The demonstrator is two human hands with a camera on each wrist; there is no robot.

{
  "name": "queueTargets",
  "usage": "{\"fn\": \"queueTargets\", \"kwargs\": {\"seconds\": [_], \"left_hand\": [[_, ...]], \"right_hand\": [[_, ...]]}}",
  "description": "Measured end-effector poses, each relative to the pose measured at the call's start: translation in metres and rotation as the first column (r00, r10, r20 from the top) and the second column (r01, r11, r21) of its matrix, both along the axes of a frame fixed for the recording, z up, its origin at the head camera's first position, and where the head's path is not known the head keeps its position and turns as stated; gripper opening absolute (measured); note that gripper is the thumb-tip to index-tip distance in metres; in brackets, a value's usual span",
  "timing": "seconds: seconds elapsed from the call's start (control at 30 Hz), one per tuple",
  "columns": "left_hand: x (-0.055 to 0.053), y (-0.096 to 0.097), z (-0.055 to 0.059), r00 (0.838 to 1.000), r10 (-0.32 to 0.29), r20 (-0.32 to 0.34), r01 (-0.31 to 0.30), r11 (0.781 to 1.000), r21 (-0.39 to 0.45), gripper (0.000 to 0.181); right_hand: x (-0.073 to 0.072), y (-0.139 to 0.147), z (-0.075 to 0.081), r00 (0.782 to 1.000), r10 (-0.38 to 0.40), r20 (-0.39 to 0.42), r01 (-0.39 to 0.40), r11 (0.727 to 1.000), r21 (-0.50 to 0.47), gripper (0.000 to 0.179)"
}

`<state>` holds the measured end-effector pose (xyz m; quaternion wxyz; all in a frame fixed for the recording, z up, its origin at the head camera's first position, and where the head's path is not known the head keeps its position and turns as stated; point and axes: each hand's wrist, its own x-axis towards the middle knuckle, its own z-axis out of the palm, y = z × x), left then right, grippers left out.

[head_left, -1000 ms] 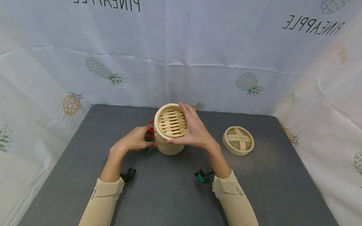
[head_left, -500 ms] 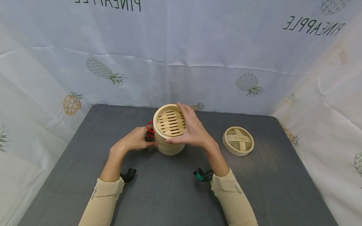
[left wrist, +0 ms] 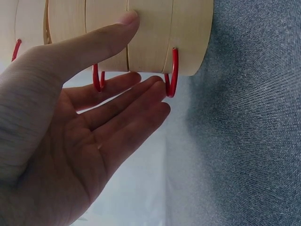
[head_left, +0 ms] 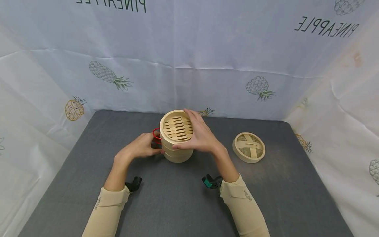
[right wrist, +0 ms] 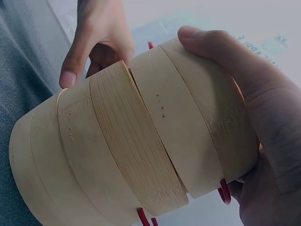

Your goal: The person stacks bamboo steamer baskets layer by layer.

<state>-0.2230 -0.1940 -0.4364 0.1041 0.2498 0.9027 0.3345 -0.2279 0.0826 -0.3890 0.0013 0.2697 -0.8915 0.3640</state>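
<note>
In the head view, a stack of round bamboo steamer baskets (head_left: 177, 154) stands at the middle of the table. My right hand (head_left: 202, 133) grips the slatted top steamer basket (head_left: 176, 126) at its right side, thumb in front. A thin gap shows between this top basket and the tier beneath in the right wrist view. At the stack's left side is my left hand (head_left: 142, 145). Its thumb (left wrist: 106, 40) rests on the bamboo wall, and its fairly straight fingers lie beside the red loops (left wrist: 173, 75). Where the right fingertips touch is hidden.
A round bamboo lid (head_left: 249, 147) with crossed strips lies to the right on the dark grey table (head_left: 174, 204). Behind the table hangs a white pineapple-print cloth (head_left: 189, 42). Black wrist mounts (head_left: 134, 183) sit under both forearms.
My right hand and the top basket have shifted slightly left and down onto the stack. The left hand and the lid have stayed about where they were.
</note>
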Motion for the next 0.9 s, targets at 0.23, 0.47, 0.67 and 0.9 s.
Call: {"fn": "queueTargets", "kwargs": {"seconds": [0.23, 0.47, 0.67, 0.9], "left_hand": [[-0.0004, 0.0004, 0.0005, 1.0, 0.012, 0.011, -0.012, 1.0, -0.013, 0.053], [-0.0015, 0.0003, 0.0004, 1.0, 0.018, 0.025, -0.017, 1.0, -0.019, 0.055], [-0.0003, -0.0005, 0.0013, 0.999, 0.022, 0.036, -0.022, 1.0, -0.02, 0.056], [0.0001, -0.0007, 0.0002, 0.999, 0.026, 0.03, -0.025, 0.999, -0.027, 0.057]], "right_hand": [[-0.0032, 0.0004, -0.0007, 1.0, 0.018, 0.02, -0.018, 1.0, -0.012, 0.132], [-0.0062, -0.0006, -0.0018, 0.999, 0.027, 0.032, -0.027, 1.0, -0.009, 0.131], [-0.0093, -0.001, -0.0023, 0.999, 0.029, 0.042, -0.03, 1.0, 0.005, 0.132], [-0.0084, 0.0002, 0.0001, 0.998, 0.029, 0.057, -0.03, 0.999, 0.019, 0.131]]}}
